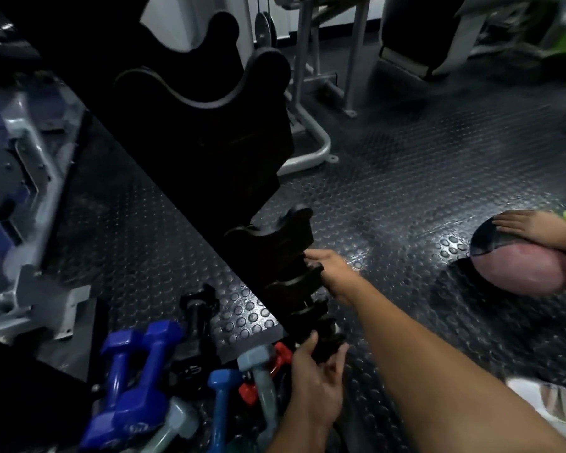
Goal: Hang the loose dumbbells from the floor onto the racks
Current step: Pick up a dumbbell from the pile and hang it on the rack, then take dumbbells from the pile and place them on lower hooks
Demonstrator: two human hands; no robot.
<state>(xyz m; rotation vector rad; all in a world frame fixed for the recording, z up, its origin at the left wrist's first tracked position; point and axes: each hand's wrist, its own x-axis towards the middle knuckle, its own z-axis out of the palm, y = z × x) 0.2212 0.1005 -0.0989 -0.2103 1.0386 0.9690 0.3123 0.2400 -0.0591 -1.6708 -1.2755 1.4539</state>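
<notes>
Both hands at black scalloped steel rack: left hand curled round a black dumbbell at its lowest cradle, right hand gripping above, upper cradles empty, coloured hex dumbbells piled on floor left of its foot — barely started.

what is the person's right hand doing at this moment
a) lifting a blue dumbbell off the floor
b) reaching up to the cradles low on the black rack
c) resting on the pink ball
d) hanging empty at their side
b: the right hand is stretched out against the lower cradles of the black rack, while the blue dumbbells lie untouched on the floor.
</notes>
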